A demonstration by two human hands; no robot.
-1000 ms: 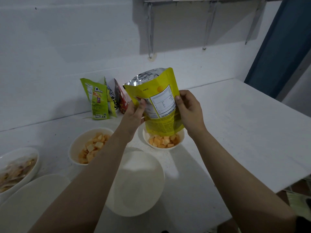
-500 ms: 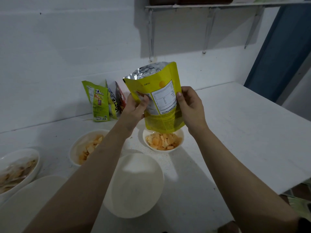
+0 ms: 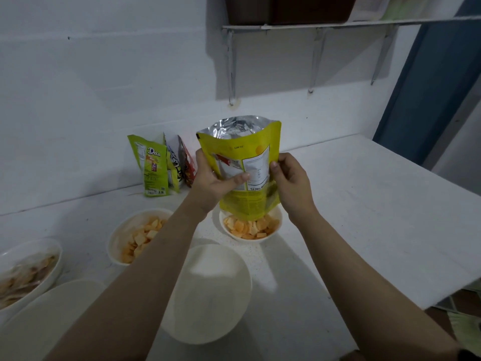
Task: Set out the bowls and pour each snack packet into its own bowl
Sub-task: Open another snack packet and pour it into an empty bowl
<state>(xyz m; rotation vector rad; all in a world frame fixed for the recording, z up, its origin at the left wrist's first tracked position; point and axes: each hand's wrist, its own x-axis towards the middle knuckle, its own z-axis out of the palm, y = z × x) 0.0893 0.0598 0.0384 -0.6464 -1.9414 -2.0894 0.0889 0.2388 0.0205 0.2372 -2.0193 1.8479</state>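
The left hand and the right hand both grip the yellow packet by its sides. The packet is upside down, just above a small bowl with orange snacks on the white table.

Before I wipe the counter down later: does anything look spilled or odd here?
Yes. Fine crumbs speckle the counter just in front of the small bowl under the yellow packet. The packet itself is upside down, printing inverted, held in both hands.
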